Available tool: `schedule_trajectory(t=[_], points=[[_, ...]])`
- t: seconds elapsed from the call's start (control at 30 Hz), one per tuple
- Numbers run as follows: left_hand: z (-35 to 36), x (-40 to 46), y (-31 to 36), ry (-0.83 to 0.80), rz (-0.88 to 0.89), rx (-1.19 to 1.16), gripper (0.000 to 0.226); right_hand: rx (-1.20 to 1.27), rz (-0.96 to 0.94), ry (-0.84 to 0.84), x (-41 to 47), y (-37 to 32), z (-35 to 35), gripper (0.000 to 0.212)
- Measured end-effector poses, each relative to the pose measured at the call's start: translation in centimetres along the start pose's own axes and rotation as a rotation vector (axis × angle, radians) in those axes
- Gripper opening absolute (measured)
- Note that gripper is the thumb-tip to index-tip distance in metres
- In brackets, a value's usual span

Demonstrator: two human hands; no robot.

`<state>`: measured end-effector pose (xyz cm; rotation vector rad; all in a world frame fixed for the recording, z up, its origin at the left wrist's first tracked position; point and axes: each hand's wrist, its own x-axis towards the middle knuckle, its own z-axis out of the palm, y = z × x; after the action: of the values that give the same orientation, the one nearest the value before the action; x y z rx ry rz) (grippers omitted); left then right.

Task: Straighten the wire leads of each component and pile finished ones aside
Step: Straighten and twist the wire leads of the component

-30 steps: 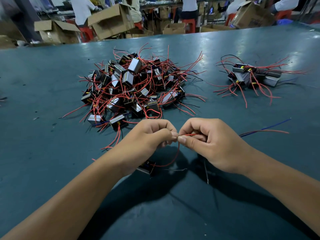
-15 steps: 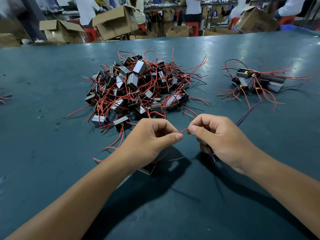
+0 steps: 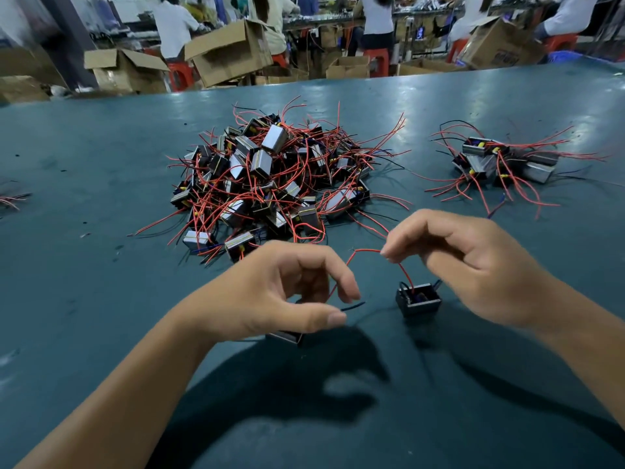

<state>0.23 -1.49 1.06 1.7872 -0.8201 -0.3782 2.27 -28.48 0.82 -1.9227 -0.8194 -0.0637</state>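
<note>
My right hand (image 3: 473,265) pinches a red wire lead (image 3: 367,250) between thumb and fingertip. A small black component (image 3: 418,301) hangs from that lead, just above the table. The lead arcs left and drops behind the fingers of my left hand (image 3: 280,296). That hand is loosely curled with thumb and forefinger apart, and a dark wire end (image 3: 353,305) pokes out between them. A second component (image 3: 285,336) lies partly hidden under my left hand. The big tangled pile of components (image 3: 270,184) sits behind my hands. A smaller pile (image 3: 500,164) lies at the right.
All of this sits on a dark teal table (image 3: 101,299). A few wires (image 3: 13,198) reach in at its left edge. Beyond the far edge are open cardboard boxes (image 3: 230,52), red stools and several seated people.
My hands have moved apart. My left hand has loosened its pinch on the red wire. My right hand has risen, and the black component under it has come into sight.
</note>
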Motion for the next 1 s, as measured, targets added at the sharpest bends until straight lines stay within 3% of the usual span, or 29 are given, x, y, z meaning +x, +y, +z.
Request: schedule_trajectory(t=[0.13,0.33,0.63,0.83,1.0], points=[[0.5,0.5,-0.4,0.044,-0.051,0.082,0.018,-0.001,0.008,-0.262,-0.6,-0.5,-1.4,0.026],[1.0,0.8,-0.7,0.163,-0.122,-0.050,0.019,-0.112,-0.008,-0.241,-0.3,-0.4,0.2,0.013],[1.7,1.3,-0.7,0.258,-0.102,-0.064,0.009,0.072,0.081,0.140,-0.2,-0.2,3.4,0.008],[1.9,1.5,-0.7,0.275,-0.080,-0.078,0.015,0.142,0.143,0.224,-0.1,0.0,4.5,0.005],[2.3,1.9,-0.9,0.381,-0.060,-0.108,0.015,0.117,0.122,0.229,-0.3,-0.2,5.0,0.004]])
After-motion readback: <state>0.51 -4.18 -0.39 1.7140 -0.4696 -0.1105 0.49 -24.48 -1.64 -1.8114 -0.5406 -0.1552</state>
